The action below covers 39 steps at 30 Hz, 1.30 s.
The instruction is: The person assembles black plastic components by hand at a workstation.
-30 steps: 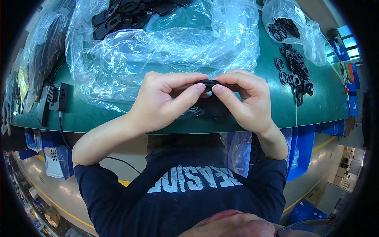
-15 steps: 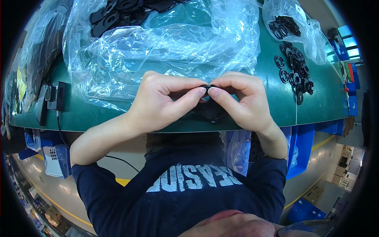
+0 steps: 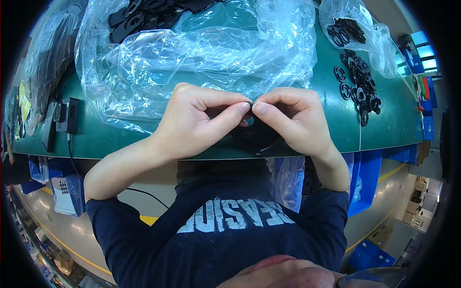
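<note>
My left hand (image 3: 194,120) and my right hand (image 3: 298,120) meet above the front edge of the green table, fingertips nearly touching. Thumb and forefinger of each are closed in a pinch on a black plastic part (image 3: 253,137). Its upper edge sits between the fingertips, while a dark, glossy body extends below and behind the hands. Most of its shape is hidden by the fingers and lost in shadow. Just beyond the hands lies a large clear plastic bag (image 3: 206,57), with several black plate-like parts (image 3: 139,19) having round holes at its far end.
On the right of the green table (image 3: 394,127) lies a pile of black rings (image 3: 360,81), near a clear bag of similar rings (image 3: 348,31). At left sit a small black box with a cable (image 3: 67,115) and another plastic-wrapped bundle (image 3: 50,62). A blue bin (image 3: 367,182) stands below the table edge.
The black part has tilted slightly between my fingers, and a thin light glint now shows on its lower edge. Both hands keep nearly the same place and stay pinched.
</note>
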Motion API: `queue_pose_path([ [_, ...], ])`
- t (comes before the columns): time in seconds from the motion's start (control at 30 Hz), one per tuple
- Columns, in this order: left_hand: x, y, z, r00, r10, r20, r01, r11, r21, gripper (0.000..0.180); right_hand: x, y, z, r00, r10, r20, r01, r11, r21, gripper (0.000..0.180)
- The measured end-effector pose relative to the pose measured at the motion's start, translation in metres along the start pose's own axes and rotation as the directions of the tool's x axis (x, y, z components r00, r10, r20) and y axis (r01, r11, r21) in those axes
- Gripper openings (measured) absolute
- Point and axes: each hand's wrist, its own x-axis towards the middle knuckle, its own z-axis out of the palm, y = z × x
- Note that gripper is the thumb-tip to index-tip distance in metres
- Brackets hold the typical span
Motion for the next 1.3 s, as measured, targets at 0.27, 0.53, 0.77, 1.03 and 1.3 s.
queue_pose_path([
  [0.27, 0.004, -0.004, 0.001, 0.973, -0.121, 0.198, 0.195, 0.888, -0.416, 0.03, 0.0, 0.0, -0.007, 0.993, 0.034, -0.117, -0.015, 0.988, 0.156, 0.015],
  [0.53, 0.002, -0.007, 0.0, 0.959, -0.188, 0.213, 0.261, 0.881, -0.396, 0.035, 0.005, 0.003, -0.013, 0.994, 0.05, -0.093, -0.022, 0.961, 0.276, 0.027],
  [0.77, -0.002, -0.01, 0.003, 0.976, -0.135, 0.172, 0.197, 0.885, -0.422, 0.037, 0.006, -0.003, -0.015, 0.997, 0.061, 0.04, -0.069, 0.975, 0.211, 0.038],
  [1.03, 0.001, -0.003, -0.002, 0.951, -0.187, 0.247, 0.275, 0.876, -0.397, 0.037, 0.008, 0.001, -0.01, 0.951, -0.17, -0.259, 0.169, 0.985, -0.027, 0.038],
  [1.3, 0.0, -0.006, 0.001, 0.977, -0.101, 0.19, 0.173, 0.893, -0.416, 0.037, -0.005, 0.003, -0.007, 0.999, 0.024, -0.044, -0.016, 0.983, 0.18, 0.037],
])
